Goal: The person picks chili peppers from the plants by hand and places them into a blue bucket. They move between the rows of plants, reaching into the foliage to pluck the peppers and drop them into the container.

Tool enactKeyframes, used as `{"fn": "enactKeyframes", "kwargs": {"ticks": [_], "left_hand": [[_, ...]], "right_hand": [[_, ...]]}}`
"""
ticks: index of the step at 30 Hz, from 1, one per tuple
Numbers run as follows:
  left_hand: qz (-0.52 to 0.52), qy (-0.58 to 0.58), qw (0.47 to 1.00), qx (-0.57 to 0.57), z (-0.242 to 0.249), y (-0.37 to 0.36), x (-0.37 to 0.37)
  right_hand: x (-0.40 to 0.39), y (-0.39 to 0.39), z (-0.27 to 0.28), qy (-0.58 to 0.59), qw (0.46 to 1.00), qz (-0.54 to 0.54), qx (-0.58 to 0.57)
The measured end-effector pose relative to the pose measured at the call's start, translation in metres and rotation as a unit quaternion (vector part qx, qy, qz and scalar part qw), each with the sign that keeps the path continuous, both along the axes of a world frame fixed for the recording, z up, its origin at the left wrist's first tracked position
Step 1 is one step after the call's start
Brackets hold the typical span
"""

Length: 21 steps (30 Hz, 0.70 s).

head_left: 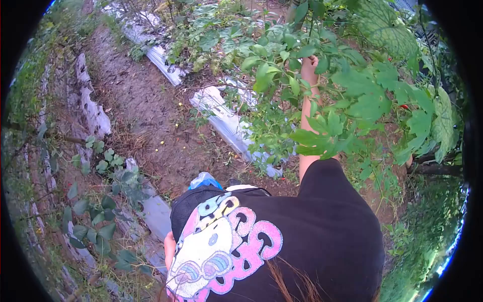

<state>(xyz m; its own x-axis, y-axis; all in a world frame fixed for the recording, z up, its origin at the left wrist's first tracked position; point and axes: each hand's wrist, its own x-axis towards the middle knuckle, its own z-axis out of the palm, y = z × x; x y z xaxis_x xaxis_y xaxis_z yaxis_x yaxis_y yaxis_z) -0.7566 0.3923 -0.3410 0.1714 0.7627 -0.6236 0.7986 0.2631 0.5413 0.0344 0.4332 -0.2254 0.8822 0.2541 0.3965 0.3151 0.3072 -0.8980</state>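
My right arm stretches forward into a leafy green plant. My right hand is up among its leaves, with the fingers curled in. Foliage partly covers that hand, and I cannot tell what is between its fingers. A broad lobed leaf hangs across the forearm. On the other side, only a strip of bare skin shows beside my printed black shirt; my left hand is out of sight. A blue and white plastic bag pokes out in front of black mesh fabric.
A bare soil path runs along the left. Torn silvery plastic mulch borders it, with another strip farther left. Large veined leaves hang at upper right. A dark branch juts in from the right.
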Motion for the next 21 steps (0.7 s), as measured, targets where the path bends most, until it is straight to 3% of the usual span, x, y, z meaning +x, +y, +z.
{"fn": "enactKeyframes", "kwargs": {"ticks": [1,6,9,12,15,19,21], "left_hand": [[0.003,-0.002,1.0,-0.002,-0.003,-0.002,-0.003],[0.014,-0.013,1.0,-0.002,-0.01,-0.006,-0.008],[0.031,-0.008,0.999,0.0,0.008,-0.002,0.005],[0.023,-0.026,0.999,-0.001,-0.004,0.006,-0.002],[0.042,-0.095,0.994,0.02,-0.033,0.018,-0.021],[0.064,-0.145,0.978,0.136,0.011,0.06,0.012],[0.064,-0.223,0.959,0.162,0.05,0.09,0.05]], "right_hand": [[0.001,0.005,0.002,-0.031,0.995,-0.069,-0.061],[-0.031,0.002,0.039,0.17,0.984,0.047,0.013],[-0.051,0.002,0.06,0.192,0.971,-0.039,-0.134],[-0.056,0.003,0.058,0.172,0.935,-0.131,-0.28],[-0.045,-0.004,0.035,0.151,0.944,-0.139,-0.259],[-0.033,-0.033,0.007,0.15,0.958,-0.12,-0.212],[-0.037,-0.051,-0.009,0.159,0.962,-0.107,-0.196]]}}
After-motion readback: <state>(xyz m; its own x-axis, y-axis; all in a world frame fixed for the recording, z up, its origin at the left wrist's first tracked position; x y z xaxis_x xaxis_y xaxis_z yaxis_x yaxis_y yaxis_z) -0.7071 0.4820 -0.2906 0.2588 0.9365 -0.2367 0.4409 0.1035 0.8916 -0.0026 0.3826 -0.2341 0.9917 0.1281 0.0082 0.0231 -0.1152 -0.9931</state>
